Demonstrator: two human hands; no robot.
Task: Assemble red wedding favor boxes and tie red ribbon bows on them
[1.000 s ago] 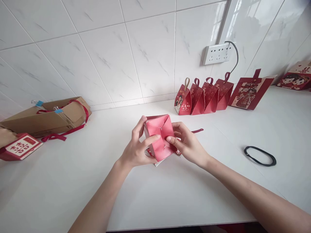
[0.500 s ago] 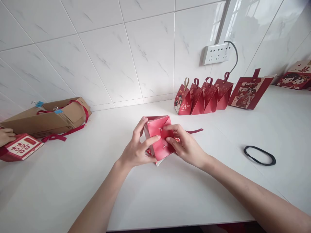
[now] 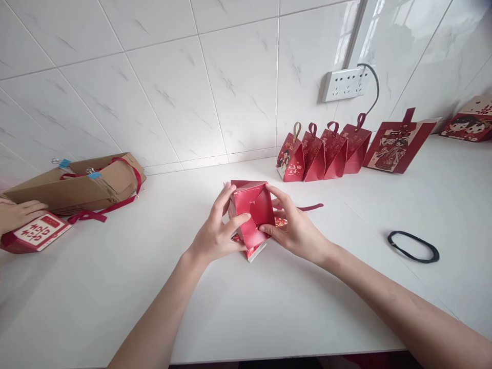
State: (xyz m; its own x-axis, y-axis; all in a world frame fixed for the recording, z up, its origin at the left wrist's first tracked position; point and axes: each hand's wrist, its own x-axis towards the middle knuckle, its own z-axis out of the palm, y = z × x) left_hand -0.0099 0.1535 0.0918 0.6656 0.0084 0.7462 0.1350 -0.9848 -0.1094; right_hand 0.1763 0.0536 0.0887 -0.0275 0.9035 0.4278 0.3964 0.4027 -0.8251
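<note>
A small red paper gift box (image 3: 251,207) stands half folded on the white counter (image 3: 269,307), its plain red base flaps turned toward me. My left hand (image 3: 215,233) grips its left side, thumb pressed on the flap and fingers curled over the top edge. My right hand (image 3: 295,228) holds the right side, fingers closed against the flap's edge. A dark red ribbon (image 3: 311,207) trails out from behind my right hand.
Several finished red boxes (image 3: 323,154) with loop handles line the tiled wall, with larger red boxes (image 3: 395,146) to their right. A black band (image 3: 413,246) lies at the right. At the left are a brown carton (image 3: 77,184), a red box (image 3: 36,233) and another person's hand (image 3: 17,212).
The base flaps have been pressed flatter and the box tipped slightly upright. My right fingers moved off the flap's face to its right edge. Another person's hand came further in at the left.
</note>
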